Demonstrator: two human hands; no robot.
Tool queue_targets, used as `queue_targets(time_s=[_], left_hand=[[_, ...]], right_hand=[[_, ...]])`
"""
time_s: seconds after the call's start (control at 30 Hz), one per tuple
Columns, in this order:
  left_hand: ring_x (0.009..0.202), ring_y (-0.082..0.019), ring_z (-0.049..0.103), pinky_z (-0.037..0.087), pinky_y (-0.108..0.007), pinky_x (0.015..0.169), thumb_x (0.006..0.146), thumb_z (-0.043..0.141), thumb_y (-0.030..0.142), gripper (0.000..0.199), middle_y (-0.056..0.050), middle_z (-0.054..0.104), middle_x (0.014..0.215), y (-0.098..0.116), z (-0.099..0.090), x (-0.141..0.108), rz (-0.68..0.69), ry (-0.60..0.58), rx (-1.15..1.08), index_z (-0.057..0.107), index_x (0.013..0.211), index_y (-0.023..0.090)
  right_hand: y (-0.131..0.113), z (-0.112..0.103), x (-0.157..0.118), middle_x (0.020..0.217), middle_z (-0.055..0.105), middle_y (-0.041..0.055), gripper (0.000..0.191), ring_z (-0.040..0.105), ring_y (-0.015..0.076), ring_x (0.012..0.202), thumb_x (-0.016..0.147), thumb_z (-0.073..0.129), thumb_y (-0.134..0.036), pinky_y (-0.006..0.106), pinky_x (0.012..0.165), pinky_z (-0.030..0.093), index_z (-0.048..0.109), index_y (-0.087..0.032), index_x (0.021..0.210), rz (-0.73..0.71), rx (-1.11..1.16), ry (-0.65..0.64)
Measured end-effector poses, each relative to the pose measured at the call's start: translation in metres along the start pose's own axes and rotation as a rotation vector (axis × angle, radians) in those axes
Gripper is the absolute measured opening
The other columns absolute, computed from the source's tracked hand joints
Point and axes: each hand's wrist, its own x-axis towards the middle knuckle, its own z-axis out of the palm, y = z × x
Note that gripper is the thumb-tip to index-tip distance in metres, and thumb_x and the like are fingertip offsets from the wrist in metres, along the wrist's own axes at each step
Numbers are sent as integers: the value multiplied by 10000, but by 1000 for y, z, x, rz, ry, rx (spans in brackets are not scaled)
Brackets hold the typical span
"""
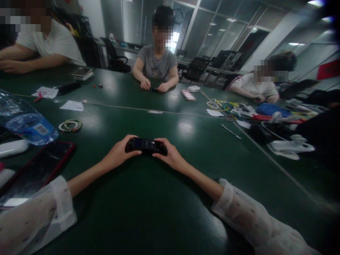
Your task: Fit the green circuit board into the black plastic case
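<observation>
A small black handheld device (146, 144) with a lit screen is held low over the green table, or resting on it; I cannot tell which. Its left end sits between the thumb and fingers of my left hand (124, 149). My right hand (170, 152) grips the opposite end in the same way, thumb at the near edge and fingers at the far edge. White text shows on the screen, too small to read. Sheer white sleeves cover both forearms up to the wrists' far side.
On the green table (138, 212), a plastic bottle (32, 124), a red-edged phone (45, 166) and a bead bracelet (70, 125) lie left. Cables (225, 106), a metal wrench-like tool (231, 131) and a white device (290, 145) are right. Several people sit around the table.
</observation>
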Motion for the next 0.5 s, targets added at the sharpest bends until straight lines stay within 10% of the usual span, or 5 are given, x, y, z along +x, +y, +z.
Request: queue_targets(time_s=[0.5], left_hand=[[1133,-284,568,495,-473,901,787,692,361,580,-86,555,1266,5,0,-2,-2,-5,37,411,1284,260]], right_hand=[[-3,1,1,1197,576,79,541,595,231,1096,778,722,-262,478,952,498,436,-236,1236,-10,-18,9]])
